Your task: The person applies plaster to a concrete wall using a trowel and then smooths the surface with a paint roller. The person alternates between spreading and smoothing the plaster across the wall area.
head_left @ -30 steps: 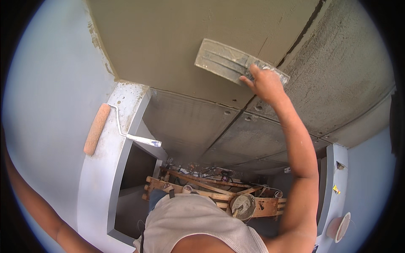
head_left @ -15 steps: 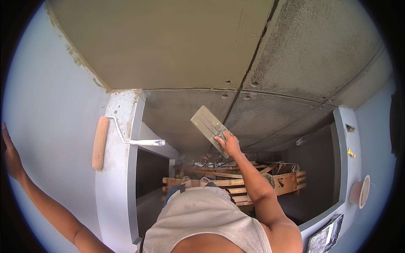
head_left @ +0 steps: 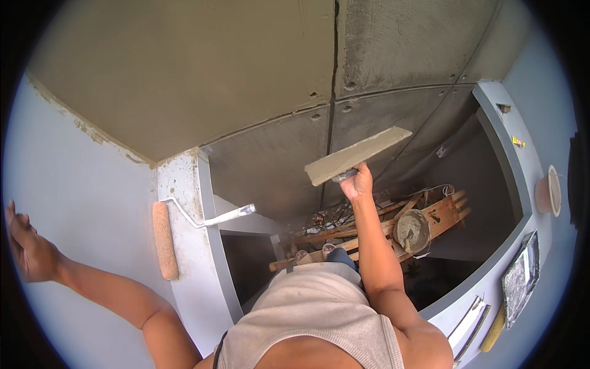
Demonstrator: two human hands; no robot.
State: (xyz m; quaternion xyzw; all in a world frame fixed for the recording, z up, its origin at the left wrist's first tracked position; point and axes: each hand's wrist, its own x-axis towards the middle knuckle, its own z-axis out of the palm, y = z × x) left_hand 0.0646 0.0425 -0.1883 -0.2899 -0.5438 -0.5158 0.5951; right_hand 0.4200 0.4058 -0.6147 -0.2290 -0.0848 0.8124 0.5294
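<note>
1. Head view, looking up: right hand (head_left: 358, 183) clenched on the handle of a plastering trowel (head_left: 356, 157), held below a grey ceiling (head_left: 184, 74) and clear of it.
2. Trowel position: near the dark seam (head_left: 335, 92) between ceiling panels, above wooden scaffolding (head_left: 381, 227) and a mortar bucket (head_left: 413, 230) far below.
3. Trowel orientation: long axis runs from lower left to upper right in the picture; far end points up-right toward the blue wall (head_left: 534, 111); blade seen nearly edge-on, tilted.
4. Handling judgement: a level blade keeps any load from sliding off; the firm grip at the handle looks adequate.
5. Left hand (head_left: 27, 246): released, fingers spread, flat against or just beside the pale wall (head_left: 80, 184); contact cannot be told.
6. Adjacent: paint roller (head_left: 164, 240) hanging on a white column (head_left: 190, 264), handle pointing right.
</note>
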